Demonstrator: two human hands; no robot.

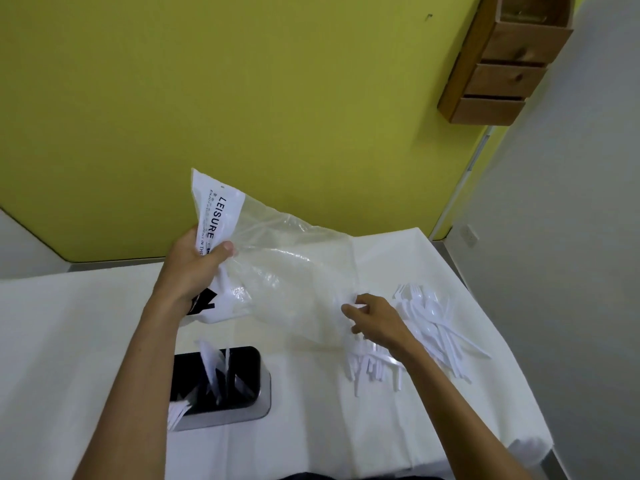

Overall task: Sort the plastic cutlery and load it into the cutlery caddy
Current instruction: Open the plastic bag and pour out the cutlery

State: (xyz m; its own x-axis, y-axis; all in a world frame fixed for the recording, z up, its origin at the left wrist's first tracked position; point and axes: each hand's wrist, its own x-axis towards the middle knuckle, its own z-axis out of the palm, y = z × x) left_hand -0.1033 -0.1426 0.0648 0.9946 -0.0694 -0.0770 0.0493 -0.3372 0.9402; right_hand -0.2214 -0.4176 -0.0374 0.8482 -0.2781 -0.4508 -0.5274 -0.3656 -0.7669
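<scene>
Nearest, the black cutlery caddy [221, 382] stands on the white-covered tabletop [86, 323], already holding a few white plastic pieces upright. Just beyond and to the right lies a loose pile of white plastic cutlery [429, 323], forks and spoons mixed, with more pieces [372, 367] under the right wrist. The right hand [375, 318] pinches the lower edge of a clear plastic bag [294, 271]; the left hand [194, 265] grips its printed end, raised above the tabletop. The bag looks emptied, so the step in hand seems to be clearing packaging. Next, I judge, setting the bag aside and picking matching pieces from the pile for the caddy.
</scene>
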